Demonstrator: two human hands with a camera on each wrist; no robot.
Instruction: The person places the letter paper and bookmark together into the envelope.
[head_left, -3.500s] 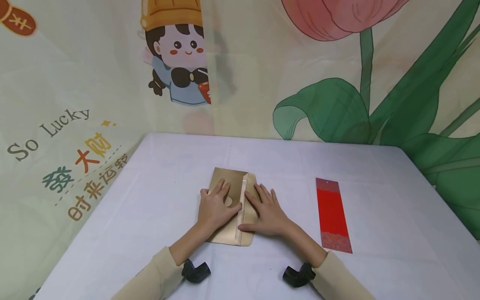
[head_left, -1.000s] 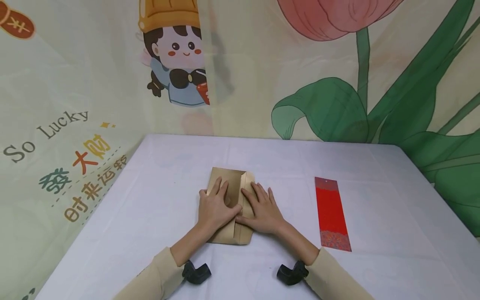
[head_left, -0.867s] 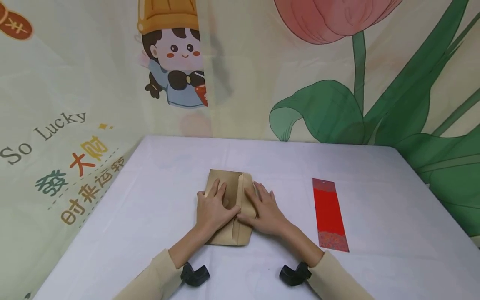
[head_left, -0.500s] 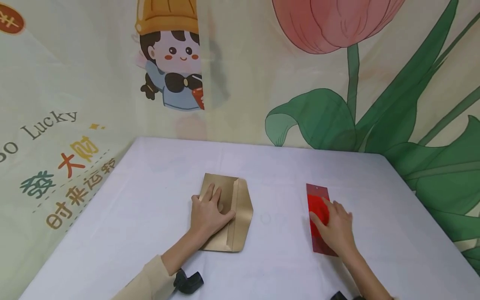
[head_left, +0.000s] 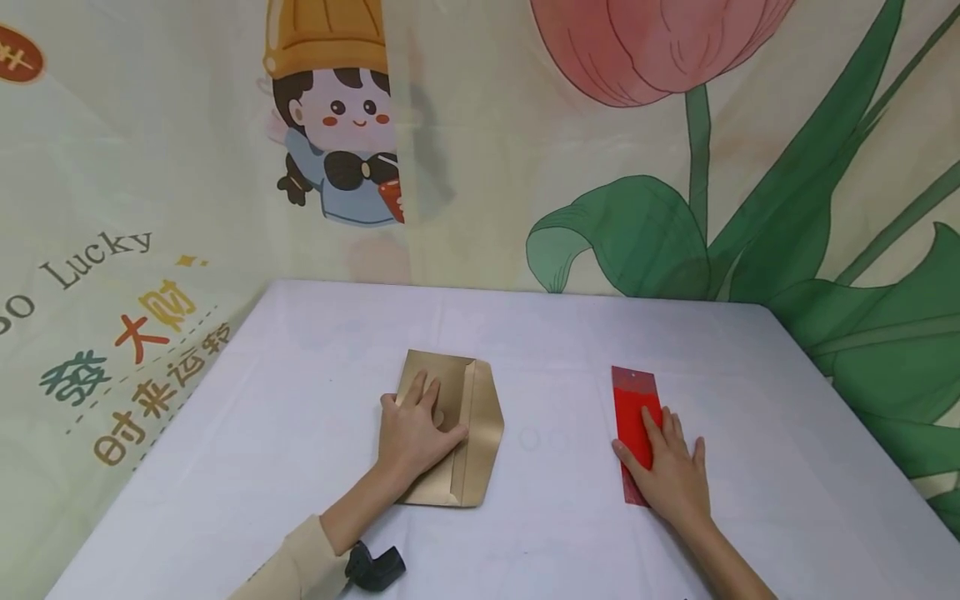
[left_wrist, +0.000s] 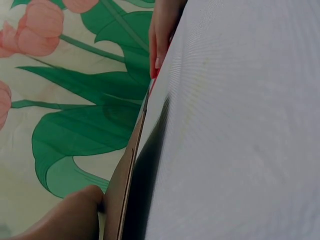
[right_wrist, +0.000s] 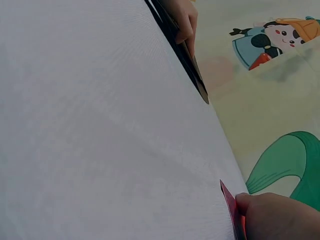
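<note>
A gold paper envelope [head_left: 486, 433] lies on the white-covered table with its flap opened out to the right. My left hand [head_left: 412, 433] rests on it with fingers spread, the thumb near the flap's fold. In the left wrist view, the thumb [left_wrist: 82, 210] shows beside the envelope's edge [left_wrist: 120, 195]. To the right, my right hand [head_left: 675, 471] lies over a long red paper strip [head_left: 632, 412] with a darker red top end. Its thumb touches the left edge and its fingers, nearly straight, lie along the right side; the lower right part is hidden under the hand.
White cloth [head_left: 555, 533] covers the table, and a stretch of it separates the envelope from the red strip. A printed curtain [head_left: 480, 167] hangs behind the far edge. A black wrist camera [head_left: 375, 567] sits at the left sleeve [head_left: 300, 562].
My right hand has left the envelope's flap and moved right onto the red strip. The flap, pressed over earlier, now lies uncovered. My left hand stays on the envelope.
</note>
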